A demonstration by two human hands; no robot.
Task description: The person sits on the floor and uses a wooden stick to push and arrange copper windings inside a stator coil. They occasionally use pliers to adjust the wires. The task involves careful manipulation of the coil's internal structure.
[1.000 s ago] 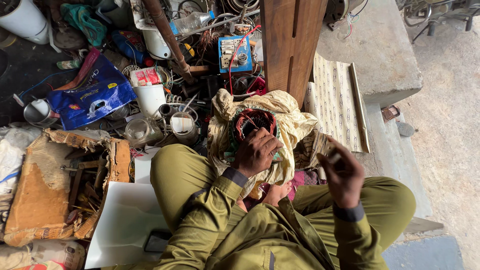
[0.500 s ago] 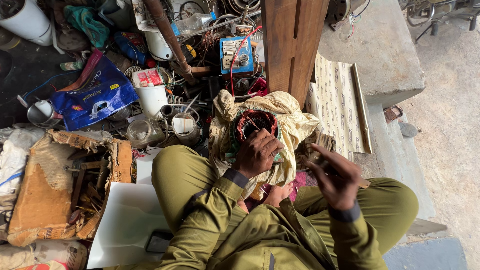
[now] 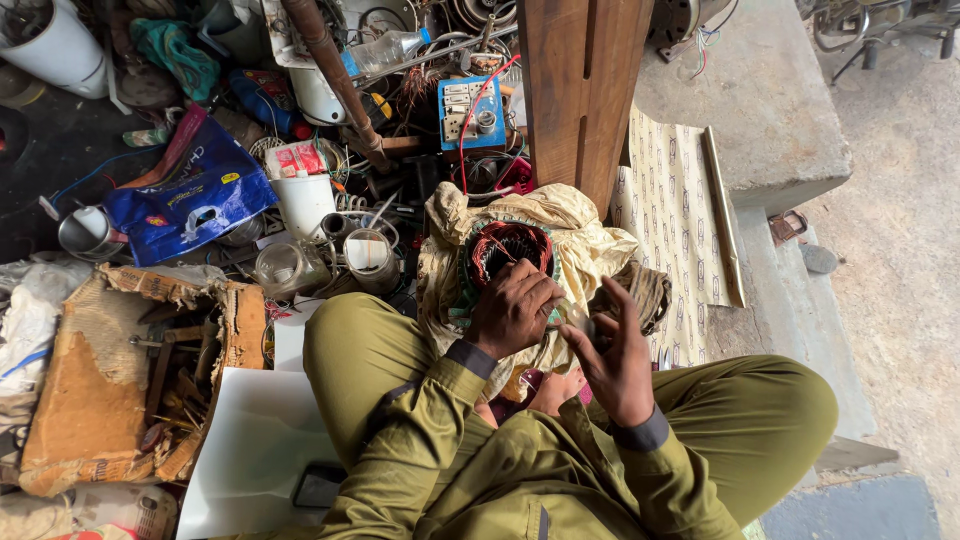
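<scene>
We see the left hand [image 3: 512, 310] clenched on the near rim of the motor winding [image 3: 510, 250], which sits on a yellow cloth [image 3: 590, 235] at twelve o'clock from the lap. The right hand [image 3: 612, 362], at four o'clock from the winding, has fingers half spread, thumb and forefinger pinching something too small to tell. At nine o'clock stand glass jars [image 3: 285, 268] and a blue bag [image 3: 190, 195]; a wooden post [image 3: 580, 90] rises at one o'clock.
</scene>
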